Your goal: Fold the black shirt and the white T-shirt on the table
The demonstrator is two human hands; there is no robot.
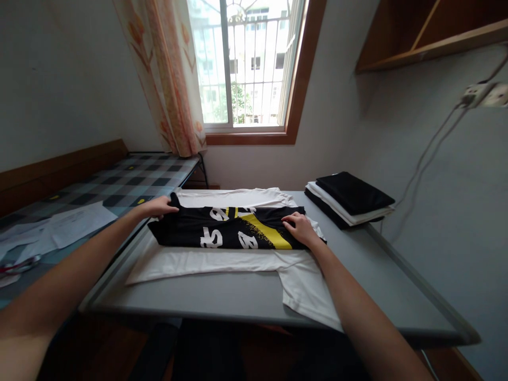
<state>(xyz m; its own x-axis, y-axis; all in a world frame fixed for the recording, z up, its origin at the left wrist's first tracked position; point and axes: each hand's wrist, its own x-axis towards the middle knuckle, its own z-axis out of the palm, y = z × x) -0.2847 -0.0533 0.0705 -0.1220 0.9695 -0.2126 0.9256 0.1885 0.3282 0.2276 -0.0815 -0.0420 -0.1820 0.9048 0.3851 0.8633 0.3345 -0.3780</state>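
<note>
Two hands work mid-frame: the left hand (156, 207) pinches the folded black printed jersey's (226, 228) left end, the right hand (299, 227) lies flat on its right end, mid-fold on the grey surface (377, 275); next, another fold.

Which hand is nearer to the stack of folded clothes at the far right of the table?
Right. The right hand lies on the black shirt, just left of the stack; the left hand grips the shirt's far left end.

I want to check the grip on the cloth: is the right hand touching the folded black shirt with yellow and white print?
Touching. The head view shows the right hand lying flat on the folded black shirt with yellow and white print.
</note>
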